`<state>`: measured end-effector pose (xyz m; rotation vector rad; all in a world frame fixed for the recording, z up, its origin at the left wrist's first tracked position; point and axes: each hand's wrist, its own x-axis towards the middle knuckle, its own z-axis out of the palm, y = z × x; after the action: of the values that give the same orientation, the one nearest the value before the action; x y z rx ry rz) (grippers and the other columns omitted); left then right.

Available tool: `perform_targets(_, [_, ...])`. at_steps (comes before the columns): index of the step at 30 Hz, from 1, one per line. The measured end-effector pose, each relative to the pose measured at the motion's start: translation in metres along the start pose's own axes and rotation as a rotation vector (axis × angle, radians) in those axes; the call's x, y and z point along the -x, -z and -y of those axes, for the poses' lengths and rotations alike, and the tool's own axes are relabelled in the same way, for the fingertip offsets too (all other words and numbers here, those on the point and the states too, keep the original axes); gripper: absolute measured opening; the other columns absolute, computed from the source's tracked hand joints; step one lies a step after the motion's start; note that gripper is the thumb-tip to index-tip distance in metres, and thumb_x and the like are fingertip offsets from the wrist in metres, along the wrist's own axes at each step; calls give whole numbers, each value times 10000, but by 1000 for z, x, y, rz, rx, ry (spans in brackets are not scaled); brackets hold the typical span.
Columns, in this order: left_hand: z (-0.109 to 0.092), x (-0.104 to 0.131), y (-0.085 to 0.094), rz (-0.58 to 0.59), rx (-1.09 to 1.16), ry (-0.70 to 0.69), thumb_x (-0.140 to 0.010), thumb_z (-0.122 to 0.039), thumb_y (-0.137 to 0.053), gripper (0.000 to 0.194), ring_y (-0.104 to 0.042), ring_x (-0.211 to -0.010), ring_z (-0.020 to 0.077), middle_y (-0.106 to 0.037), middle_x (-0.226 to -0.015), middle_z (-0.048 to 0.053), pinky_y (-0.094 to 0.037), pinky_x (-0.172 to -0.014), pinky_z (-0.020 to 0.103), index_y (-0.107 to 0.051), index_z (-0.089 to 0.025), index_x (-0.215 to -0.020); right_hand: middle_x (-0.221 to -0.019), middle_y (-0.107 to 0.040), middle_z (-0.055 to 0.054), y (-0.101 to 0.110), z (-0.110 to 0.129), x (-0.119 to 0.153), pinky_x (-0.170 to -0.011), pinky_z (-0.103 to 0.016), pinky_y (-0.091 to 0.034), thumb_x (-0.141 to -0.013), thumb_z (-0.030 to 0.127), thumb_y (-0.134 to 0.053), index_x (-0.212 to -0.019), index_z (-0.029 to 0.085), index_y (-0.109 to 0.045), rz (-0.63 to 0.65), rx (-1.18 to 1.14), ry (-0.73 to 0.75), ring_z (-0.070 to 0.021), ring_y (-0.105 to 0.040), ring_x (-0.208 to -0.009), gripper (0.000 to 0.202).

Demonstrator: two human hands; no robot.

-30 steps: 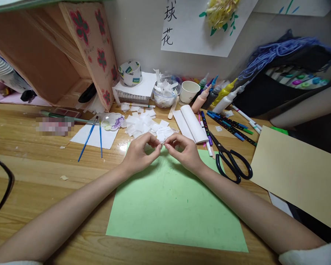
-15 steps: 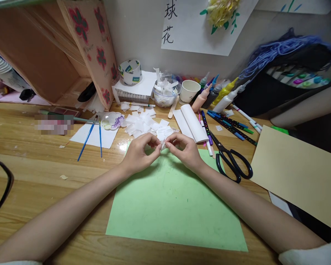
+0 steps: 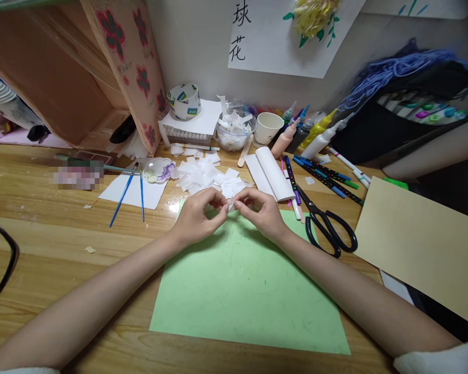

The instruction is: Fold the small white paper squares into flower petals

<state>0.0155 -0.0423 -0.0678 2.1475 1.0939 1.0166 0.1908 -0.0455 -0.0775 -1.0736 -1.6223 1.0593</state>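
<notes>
- pale green, rectangular paper sheet [image 3: 249,301] lies flat on the brown wooden tabletop [image 3: 101,275], nearest the person; from where i stand it looks like a mat, perhaps to keep bits off the wood.
- by its far edge the bare hands meet, the left hand [image 3: 200,215] and the right hand [image 3: 263,213] each narrowed to a thumb-and-finger pinch, both on the same thing.
- between those fingertips sits a small, thin white paper scrap [image 3: 231,204], likely pinched from both sides because it's too slight to steady otherwise. it looks pale, matte and flimsy; the fingers cover much of it, so i can't tell whether it's folded or twisted.
- black-handled scissors [image 3: 315,210] rest to the right, loops towards the person, which would suit a quick reach.
- two slim blue-handled paintbrushes [image 3: 122,198] lie across a flat white paper sheet [image 3: 154,196] on the left, perhaps to spare the table any paint.
- a loose heap of cut white paper pieces [image 3: 198,175] spreads just beyond the hands, handy for fingertips, i'd say.
- farther back, a clear round plastic bowl [image 3: 234,146] gathers more white strips, and upright plastic squeeze bottles [image 3: 284,143] crowd towards the wall, probably out of the elbows' way.
- on the wall, a white paper poster [image 3: 273,52] bears a ruffled yellow flower [image 3: 315,19], hung where anyone seated could see it.
</notes>
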Motion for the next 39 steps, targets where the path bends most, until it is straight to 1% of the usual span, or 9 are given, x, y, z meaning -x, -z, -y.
perform_targets(9, [1, 1, 0, 7, 13, -6, -784, -172, -562, 19, -546, -648, 101, -599, -704, -9, -427, -610, 224, -557, -174, -765, -749, -622, -19, 1, 1, 0, -609, -263, -417, -806, 294, -599, -768, 179, -622, 1, 2, -5, -137, -557, -693, 123])
perform_targets(24, [1, 0, 0, 2, -3, -18, -785, -176, -565, 25, -536, -638, 94, -601, -700, -11, -419, -598, 208, -561, -166, -763, -751, -635, -17, -1, -1, 1, -585, -244, -421, -780, 233, -622, -769, 178, -630, -12, 2, 11, -123, -556, -676, 57])
perform_targets(39, [2, 0, 1, 7, 0, -11, -788, -184, -572, 33, -543, -649, 93, -603, -709, -8, -425, -608, 208, -561, -162, -767, -756, -639, -23, 0, 1, 0, -594, -253, -425, -777, 236, -621, -771, 174, -634, -8, -12, 6, -129, -562, -687, 63])
